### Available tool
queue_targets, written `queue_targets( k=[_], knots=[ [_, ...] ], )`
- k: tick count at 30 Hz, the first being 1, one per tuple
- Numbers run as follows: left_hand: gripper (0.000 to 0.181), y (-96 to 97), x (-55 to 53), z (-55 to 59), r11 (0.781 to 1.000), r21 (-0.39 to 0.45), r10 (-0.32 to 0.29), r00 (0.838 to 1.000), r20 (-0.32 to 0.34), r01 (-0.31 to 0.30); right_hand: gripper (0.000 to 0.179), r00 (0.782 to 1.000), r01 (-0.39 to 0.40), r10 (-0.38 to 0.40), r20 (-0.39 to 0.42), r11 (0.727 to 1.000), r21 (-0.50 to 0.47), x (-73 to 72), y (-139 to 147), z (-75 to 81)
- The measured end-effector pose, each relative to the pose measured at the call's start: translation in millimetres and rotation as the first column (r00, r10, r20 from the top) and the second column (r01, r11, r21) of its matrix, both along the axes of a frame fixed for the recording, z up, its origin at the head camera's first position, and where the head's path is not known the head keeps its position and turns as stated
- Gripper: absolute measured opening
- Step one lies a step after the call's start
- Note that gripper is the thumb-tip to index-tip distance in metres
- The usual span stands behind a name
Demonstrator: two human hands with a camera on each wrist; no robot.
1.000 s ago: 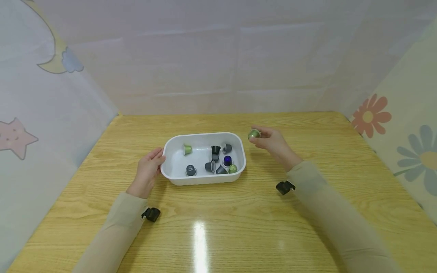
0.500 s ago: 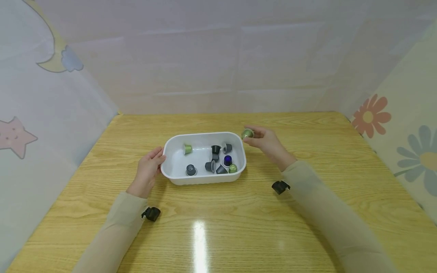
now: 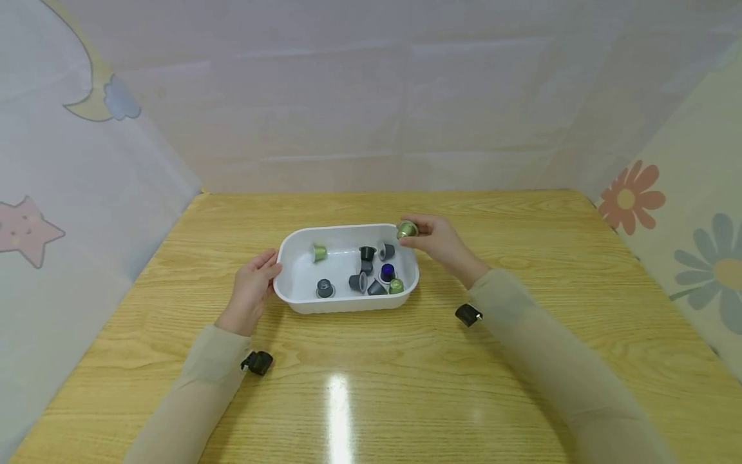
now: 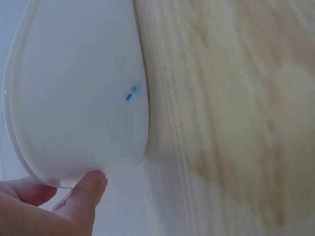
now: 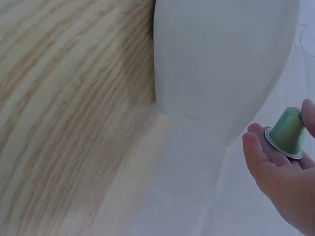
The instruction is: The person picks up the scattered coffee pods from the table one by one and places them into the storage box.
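A white plastic tray [image 3: 307, 308] with rounded corners stands on the table, holding several coffee capsules in grey, black, blue and green. At its left end my left hand [image 3: 249, 287] grips the rim, thumb on one side and fingers on the other; in the left wrist view the fingers [image 4: 88, 191] press against the outer wall. My right hand [image 3: 437, 241] pinches a green coffee capsule [image 3: 407, 230] over the tray's back right corner. In the right wrist view that green capsule [image 5: 288, 132] is between thumb and fingers, its silver rim against the fingers.
Inside the tray, one green capsule [image 3: 319, 252] and a grey one [image 3: 324, 288] lie to the left, with the others grouped at the right. The wooden table [image 3: 371, 361] reaches back to a pale sheet [image 3: 400, 96].
My right hand has moved left with the green capsule, from beside the tray to over its back right corner. My left hand has stayed on the tray's rim.
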State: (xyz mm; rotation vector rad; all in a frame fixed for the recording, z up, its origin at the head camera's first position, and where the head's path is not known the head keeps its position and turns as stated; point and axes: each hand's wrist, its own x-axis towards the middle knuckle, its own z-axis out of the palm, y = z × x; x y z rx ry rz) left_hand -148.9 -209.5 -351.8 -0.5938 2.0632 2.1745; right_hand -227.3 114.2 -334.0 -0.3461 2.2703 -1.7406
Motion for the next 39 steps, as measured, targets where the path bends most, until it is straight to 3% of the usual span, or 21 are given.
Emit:
queue_targets(
  k=[15,21,39],
  knots=[
    [0.053,-2.1,1.7,-0.9,1.0,-0.01,0.0,1.0,-0.002,0.0,0.053,0.999,-0.051,0.052,-0.016,0.997,0.056,0.4,-14,1.3],
    [0.053,-0.6,2.2,-0.1,1.0,0.002,0.003,1.0,-0.005,-0.003,0.054,0.998,-0.057,0.055,0.023,0.993,0.105,-0.6,-25,1.8],
    [0.052,4.3,-0.1,0.6,1.0,-0.021,0.003,1.0,0.008,-0.003,0.054,0.993,-0.034,0.025,0.114,0.997,0.075,9.3,-57,10.5]
  ],
)
